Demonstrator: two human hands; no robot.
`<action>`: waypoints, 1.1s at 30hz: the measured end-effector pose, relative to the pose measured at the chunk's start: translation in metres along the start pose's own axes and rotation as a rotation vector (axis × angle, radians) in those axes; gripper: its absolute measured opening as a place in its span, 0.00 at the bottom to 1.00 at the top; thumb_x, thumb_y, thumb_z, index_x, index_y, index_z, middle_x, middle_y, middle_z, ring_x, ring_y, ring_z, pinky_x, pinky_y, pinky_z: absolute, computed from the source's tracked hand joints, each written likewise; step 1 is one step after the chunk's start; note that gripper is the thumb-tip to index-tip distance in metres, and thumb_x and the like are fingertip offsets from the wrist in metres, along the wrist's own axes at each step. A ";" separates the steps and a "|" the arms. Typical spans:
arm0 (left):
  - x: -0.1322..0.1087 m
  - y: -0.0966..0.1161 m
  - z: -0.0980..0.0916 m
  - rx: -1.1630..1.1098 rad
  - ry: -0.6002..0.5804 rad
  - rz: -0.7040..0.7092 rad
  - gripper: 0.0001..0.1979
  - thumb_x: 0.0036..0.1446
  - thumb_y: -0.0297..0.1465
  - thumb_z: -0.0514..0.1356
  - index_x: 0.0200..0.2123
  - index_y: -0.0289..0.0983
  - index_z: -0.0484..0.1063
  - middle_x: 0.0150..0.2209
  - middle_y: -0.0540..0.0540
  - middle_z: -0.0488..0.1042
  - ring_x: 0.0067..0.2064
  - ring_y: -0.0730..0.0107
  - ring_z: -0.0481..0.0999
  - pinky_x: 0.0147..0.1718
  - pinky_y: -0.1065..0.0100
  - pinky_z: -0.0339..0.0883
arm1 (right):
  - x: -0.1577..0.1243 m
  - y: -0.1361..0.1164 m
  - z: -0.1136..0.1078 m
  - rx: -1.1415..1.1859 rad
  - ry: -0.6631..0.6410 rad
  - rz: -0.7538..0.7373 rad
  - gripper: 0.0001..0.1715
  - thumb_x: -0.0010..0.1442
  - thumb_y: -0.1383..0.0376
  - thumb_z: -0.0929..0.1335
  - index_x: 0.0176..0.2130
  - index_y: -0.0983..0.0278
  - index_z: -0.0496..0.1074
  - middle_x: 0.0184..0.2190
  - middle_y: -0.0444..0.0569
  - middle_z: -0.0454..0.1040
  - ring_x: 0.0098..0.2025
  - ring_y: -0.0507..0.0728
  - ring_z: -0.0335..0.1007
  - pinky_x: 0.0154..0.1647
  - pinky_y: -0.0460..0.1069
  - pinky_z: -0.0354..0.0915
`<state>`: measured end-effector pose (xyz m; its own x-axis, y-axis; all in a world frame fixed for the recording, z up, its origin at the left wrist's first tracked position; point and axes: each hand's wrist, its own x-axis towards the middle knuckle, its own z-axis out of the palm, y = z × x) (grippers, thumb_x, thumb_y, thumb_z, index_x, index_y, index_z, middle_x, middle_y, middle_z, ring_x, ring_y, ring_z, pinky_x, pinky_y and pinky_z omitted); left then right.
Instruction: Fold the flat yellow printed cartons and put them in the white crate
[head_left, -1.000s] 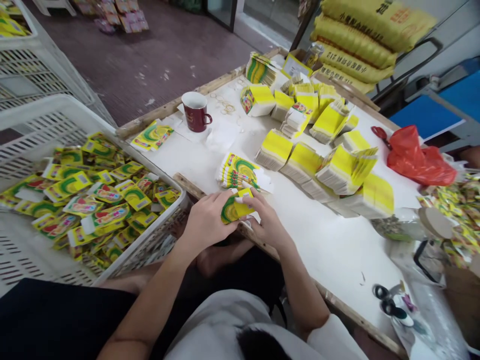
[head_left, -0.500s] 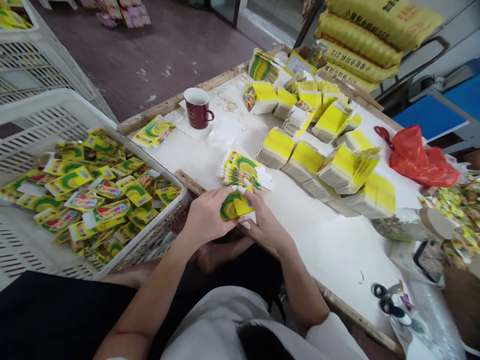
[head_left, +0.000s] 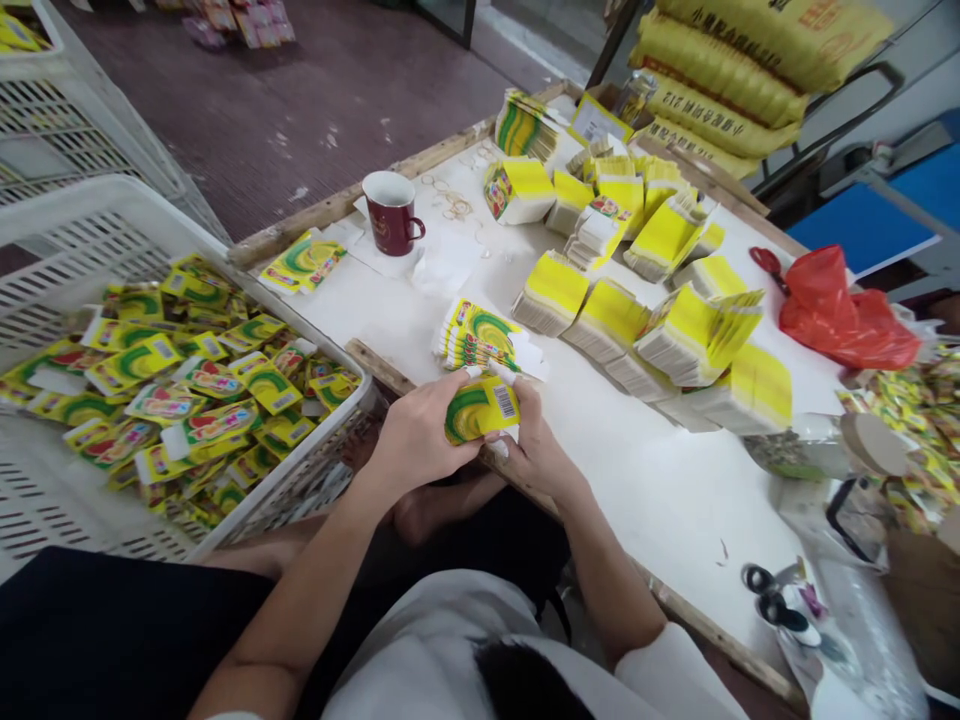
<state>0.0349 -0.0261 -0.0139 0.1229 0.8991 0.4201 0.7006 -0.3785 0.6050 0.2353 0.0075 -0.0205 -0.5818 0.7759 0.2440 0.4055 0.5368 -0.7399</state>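
Between my two hands, over the table's near edge, is a small yellow and green printed carton point(head_left: 480, 410) with a barcode at its right end. My left hand point(head_left: 424, 430) grips its left end, fingers along the top. On the barcode end, my right hand point(head_left: 536, 435) pinches it between thumb and fingers; white coverings show on several fingertips. Just beyond the hands lies a fanned pile of flat printed cartons point(head_left: 484, 335) on the white tabletop. To the left, a white plastic basket point(head_left: 300, 465) holds a heap of similar folded cartons point(head_left: 217, 390).
A maroon mug point(head_left: 392, 215) stands near the far left edge beside a few flat cartons point(head_left: 304, 262). Bundled yellow card stacks point(head_left: 611, 315) cover the table's far right. A red plastic bag point(head_left: 832, 310) lies beyond them; scissors point(head_left: 772, 595) rest near the right corner.
The carton between my hands has turned so that its barcode end shows plainly, and it looks flatter toward me. Both hands stay in nearly the same place.
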 end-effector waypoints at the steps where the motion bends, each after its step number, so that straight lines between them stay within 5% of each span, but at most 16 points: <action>1: 0.000 0.000 0.001 0.014 0.004 0.003 0.30 0.53 0.38 0.67 0.56 0.33 0.65 0.49 0.36 0.80 0.48 0.51 0.82 0.47 0.57 0.76 | -0.001 0.000 0.002 0.019 0.007 0.023 0.42 0.69 0.51 0.62 0.71 0.63 0.43 0.70 0.65 0.54 0.72 0.66 0.52 0.68 0.64 0.58; 6: 0.000 -0.001 0.003 0.041 0.027 -0.006 0.34 0.50 0.37 0.69 0.58 0.34 0.63 0.49 0.37 0.80 0.47 0.52 0.82 0.46 0.58 0.76 | 0.001 -0.002 0.004 0.148 -0.068 0.107 0.42 0.70 0.47 0.59 0.73 0.61 0.44 0.72 0.58 0.53 0.73 0.65 0.49 0.71 0.63 0.54; 13: 0.002 -0.011 -0.001 -0.104 0.055 -0.138 0.30 0.47 0.36 0.71 0.53 0.37 0.70 0.46 0.42 0.80 0.45 0.55 0.81 0.46 0.60 0.74 | 0.014 0.010 0.016 0.120 0.064 0.109 0.45 0.67 0.50 0.64 0.72 0.65 0.44 0.67 0.64 0.62 0.66 0.66 0.64 0.64 0.62 0.65; 15: 0.005 -0.019 -0.011 -0.375 0.267 -0.216 0.29 0.45 0.41 0.73 0.49 0.38 0.71 0.43 0.46 0.79 0.40 0.63 0.80 0.42 0.65 0.73 | 0.025 0.022 0.008 0.139 0.177 0.126 0.40 0.66 0.50 0.65 0.69 0.62 0.52 0.60 0.61 0.69 0.56 0.62 0.72 0.57 0.60 0.70; 17: 0.010 -0.029 -0.024 -0.785 0.656 -0.272 0.29 0.49 0.49 0.69 0.48 0.38 0.69 0.42 0.48 0.78 0.38 0.69 0.77 0.38 0.69 0.71 | 0.040 0.037 -0.001 0.029 0.315 0.212 0.26 0.67 0.54 0.65 0.59 0.61 0.65 0.52 0.58 0.74 0.48 0.60 0.74 0.51 0.58 0.71; 19: 0.015 -0.038 -0.037 -1.234 0.943 -0.359 0.32 0.57 0.58 0.57 0.48 0.36 0.67 0.45 0.44 0.77 0.42 0.71 0.77 0.40 0.71 0.71 | 0.054 0.049 -0.007 -0.175 0.358 0.329 0.17 0.63 0.59 0.67 0.50 0.63 0.70 0.47 0.58 0.74 0.46 0.62 0.72 0.50 0.59 0.70; 20: 0.017 -0.041 -0.042 -1.428 0.988 -0.440 0.35 0.59 0.62 0.49 0.48 0.35 0.66 0.46 0.42 0.76 0.44 0.71 0.77 0.42 0.70 0.71 | 0.060 0.054 -0.007 -0.262 0.344 0.378 0.14 0.61 0.61 0.69 0.47 0.63 0.71 0.45 0.58 0.74 0.47 0.63 0.71 0.50 0.60 0.69; 22: 0.020 -0.044 -0.045 -1.692 0.985 -0.657 0.41 0.58 0.66 0.41 0.45 0.33 0.67 0.45 0.39 0.76 0.45 0.68 0.77 0.41 0.69 0.72 | 0.068 0.060 -0.003 -0.358 0.293 0.434 0.12 0.57 0.65 0.71 0.42 0.63 0.70 0.44 0.58 0.73 0.48 0.65 0.68 0.52 0.61 0.66; 25: 0.024 -0.038 -0.033 -1.829 0.925 -0.883 0.39 0.58 0.65 0.41 0.37 0.35 0.68 0.38 0.41 0.77 0.33 0.68 0.76 0.29 0.68 0.71 | 0.071 0.059 0.006 -0.360 0.283 0.441 0.11 0.54 0.68 0.71 0.37 0.62 0.67 0.42 0.56 0.72 0.48 0.65 0.66 0.54 0.61 0.64; 28: 0.027 -0.025 -0.016 -1.856 0.774 -0.983 0.32 0.64 0.58 0.44 0.32 0.35 0.70 0.29 0.44 0.76 0.27 0.68 0.75 0.25 0.69 0.70 | 0.069 0.052 0.010 -0.328 0.317 0.424 0.12 0.52 0.70 0.70 0.36 0.60 0.63 0.39 0.53 0.72 0.45 0.64 0.67 0.51 0.59 0.65; 33: 0.023 -0.019 0.012 -1.755 0.656 -1.086 0.19 0.67 0.43 0.54 0.36 0.33 0.75 0.28 0.45 0.77 0.26 0.70 0.76 0.25 0.71 0.71 | 0.069 0.038 0.009 -0.237 0.396 0.405 0.15 0.52 0.69 0.67 0.36 0.58 0.57 0.27 0.42 0.67 0.29 0.58 0.67 0.31 0.51 0.63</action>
<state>0.0328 0.0043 -0.0233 -0.2332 0.8041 -0.5469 -0.9267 -0.0132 0.3756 0.2046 0.0780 -0.0371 -0.0616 0.9734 0.2207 0.7116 0.1979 -0.6741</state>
